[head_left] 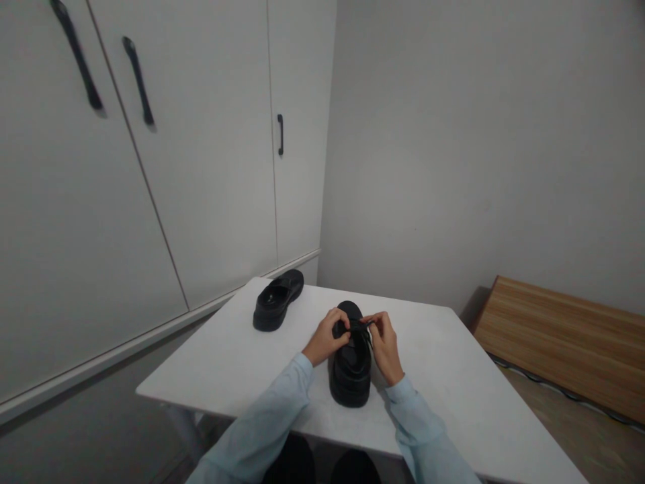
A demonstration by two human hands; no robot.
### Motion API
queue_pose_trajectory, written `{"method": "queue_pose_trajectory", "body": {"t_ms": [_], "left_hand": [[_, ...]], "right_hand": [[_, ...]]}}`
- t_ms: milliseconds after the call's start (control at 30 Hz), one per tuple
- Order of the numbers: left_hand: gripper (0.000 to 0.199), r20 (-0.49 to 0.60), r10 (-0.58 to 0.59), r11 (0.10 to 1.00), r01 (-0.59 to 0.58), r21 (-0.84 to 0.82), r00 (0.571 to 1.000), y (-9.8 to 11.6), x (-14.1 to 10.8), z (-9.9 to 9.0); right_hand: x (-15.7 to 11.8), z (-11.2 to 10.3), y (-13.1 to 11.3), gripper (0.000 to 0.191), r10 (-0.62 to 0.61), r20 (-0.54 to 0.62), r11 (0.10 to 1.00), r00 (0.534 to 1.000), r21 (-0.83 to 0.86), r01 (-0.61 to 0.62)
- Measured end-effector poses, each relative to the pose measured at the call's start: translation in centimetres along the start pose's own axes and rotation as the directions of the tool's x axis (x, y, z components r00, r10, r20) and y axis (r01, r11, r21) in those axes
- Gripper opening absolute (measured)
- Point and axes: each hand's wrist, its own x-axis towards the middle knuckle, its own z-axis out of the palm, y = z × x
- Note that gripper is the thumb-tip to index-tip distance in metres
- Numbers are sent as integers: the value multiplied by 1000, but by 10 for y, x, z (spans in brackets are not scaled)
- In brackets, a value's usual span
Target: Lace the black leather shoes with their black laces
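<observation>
Here we are at the white desk (428, 376), and both hands are busy on the near black shoe (350, 383), which sits sole-down, toe pointing away from the person and heel close to the near edge. The left hand (327, 335) comes in from the left side, fingers curled, thumb and fingertips closed around dark lace at the shoe's upper, right up against its side. Across from it, the right hand (383, 341) has its thumb and forefinger pinched together on the black laces (359, 325), which run between the two hands over the front of the opening, with a loose strand hanging down by the right hand's fingers. Both wrists come out of light blue sleeves, forearms reaching in over the near edge. Over to the left and farther back, the other black shoe (278, 300) rests by itself near the desk's far left corner, also sole-down, its toe angled away and to the right, its opening showing. Beyond it stand the white cabinets (211, 168) with dark handles, meeting a plain grey wall (478, 154). Off to the right, beyond the desk, there's a wood-grain panel (564, 343), with a cable (569, 393) running along its lower edge.
</observation>
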Motion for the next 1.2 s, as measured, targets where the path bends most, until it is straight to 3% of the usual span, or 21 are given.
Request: {"method": "queue_pose_trajectory", "body": {"t_ms": [133,267,367,467,567,700,833,933,1033,1200], "left_hand": [[8,-7,-45,998,44,-48,999,-1,0,0],[10,-44,-151,970,140,-201,987,0,1,0],[12,-69,-216,910,175,-376,974,-2,2,-1],[11,-172,-273,852,155,-500,947,-6,4,-4],[12,-317,-328,814,96,-573,890,-9,7,-8],[16,-441,-347,851,80,-519,828,-13,9,-12],[19,-554,-324,908,87,-410,767,-18,9,-15],[24,-607,-313,912,53,-406,730,-19,8,-18],[26,-593,-251,934,29,-356,765,-12,6,-20],[22,-339,-109,994,100,-46,934,4,3,-17]], "right_hand": [[5,-2,4,8,125,-68,961,990,255,-104],[10,-8,-1,15,255,-42,843,966,500,-201],[12,-14,-4,20,330,-37,760,943,603,-242],[14,-19,3,29,402,-126,739,907,629,-240],[16,-25,20,39,404,-303,829,863,519,-207],[16,-34,36,47,187,-475,979,860,157,-127],[15,-37,28,44,-64,-450,978,891,-204,-32],[14,-32,17,28,-160,-337,955,928,-290,59],[12,-25,11,14,-151,-177,961,973,-257,102],[8,-14,6,12,-127,43,972,991,-192,133]]}}
